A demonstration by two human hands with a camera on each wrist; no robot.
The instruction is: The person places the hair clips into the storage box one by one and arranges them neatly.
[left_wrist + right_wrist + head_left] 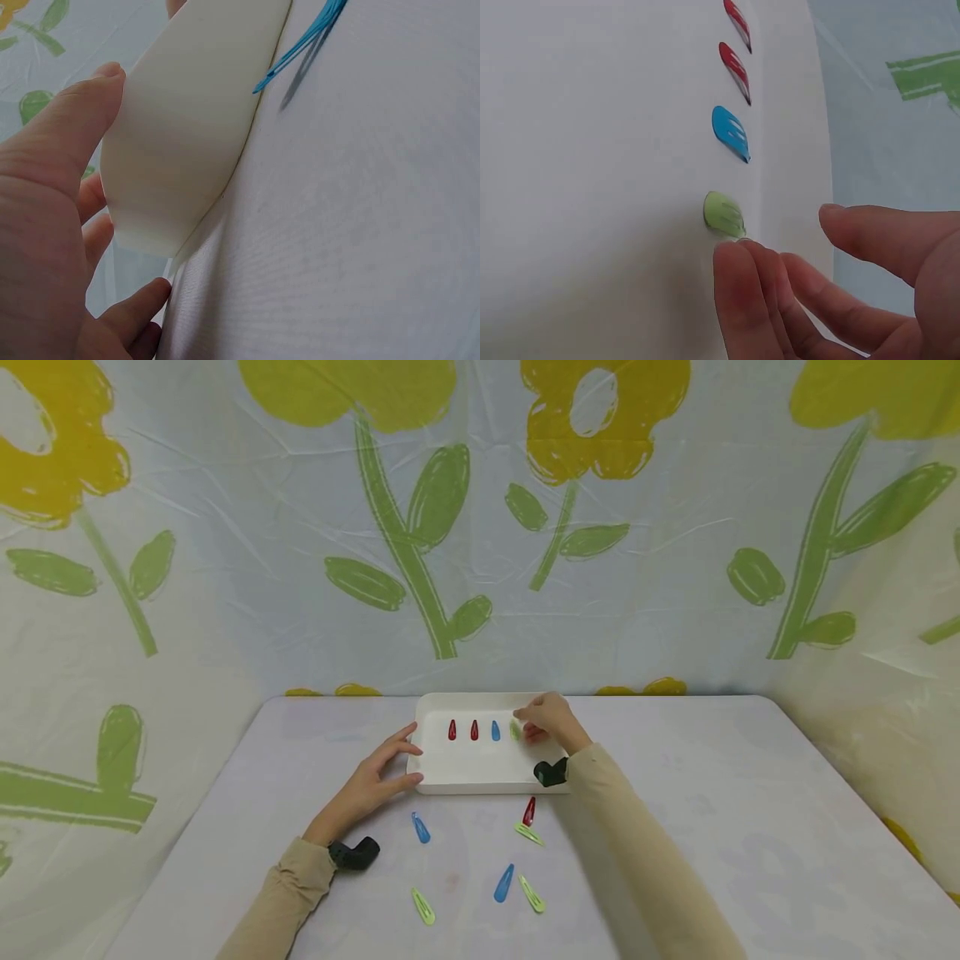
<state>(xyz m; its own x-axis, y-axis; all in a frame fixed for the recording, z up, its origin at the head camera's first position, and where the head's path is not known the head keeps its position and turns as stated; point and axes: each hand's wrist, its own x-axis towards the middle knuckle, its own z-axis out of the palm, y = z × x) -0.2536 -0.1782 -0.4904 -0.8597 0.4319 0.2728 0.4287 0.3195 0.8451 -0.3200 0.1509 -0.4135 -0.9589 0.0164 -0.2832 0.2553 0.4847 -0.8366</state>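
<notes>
Left hand (371, 783) is spread against the white tray (480, 788), below frame center (probably steadying it). Right hand (553, 717) is loose, thumb apart, fingertips by the center-frame green clip (722, 214), maybe straightening it.

Head view wide, forward-down; wrist views close; tray (472, 770) in all.

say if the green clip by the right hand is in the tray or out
In: the green clip sits inside the tray, beside a blue clip.
</notes>
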